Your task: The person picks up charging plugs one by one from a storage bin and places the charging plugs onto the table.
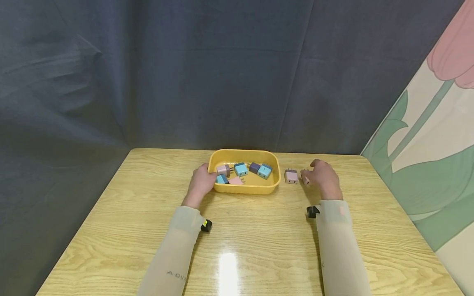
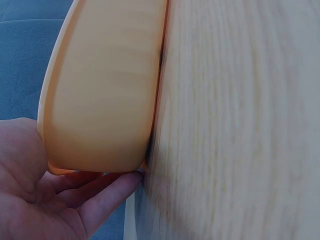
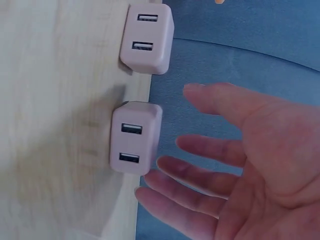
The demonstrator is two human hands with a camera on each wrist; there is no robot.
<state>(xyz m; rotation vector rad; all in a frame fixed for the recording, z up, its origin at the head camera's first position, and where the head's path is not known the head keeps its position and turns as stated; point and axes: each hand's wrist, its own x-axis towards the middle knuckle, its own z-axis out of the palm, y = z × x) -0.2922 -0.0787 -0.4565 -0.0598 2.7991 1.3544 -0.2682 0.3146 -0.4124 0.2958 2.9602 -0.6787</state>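
Note:
A yellow plastic bin (image 1: 245,189) stands toward the far edge of the table. My left hand (image 1: 201,181) grips its left end, with fingers (image 2: 107,202) along the outer wall; the thumb is mostly hidden. Inside lie several two-port USB wall chargers: blue ones (image 1: 264,171), pink ones (image 1: 235,181) and a dark purple-looking one (image 1: 254,167). Right of the bin, two pink chargers stand on the wood, one (image 1: 291,176) nearer the bin. Beside the other charger (image 3: 135,137), my right hand (image 1: 323,177) hovers with fingers spread and slightly bent, apart from it.
The wooden table (image 1: 255,230) stretches toward me, with a bright glare patch in front. A dark blue cloth (image 1: 222,82) hangs behind it. To the right is a floral-patterned wall (image 1: 437,164). Each wrist wears a small black camera (image 1: 312,211).

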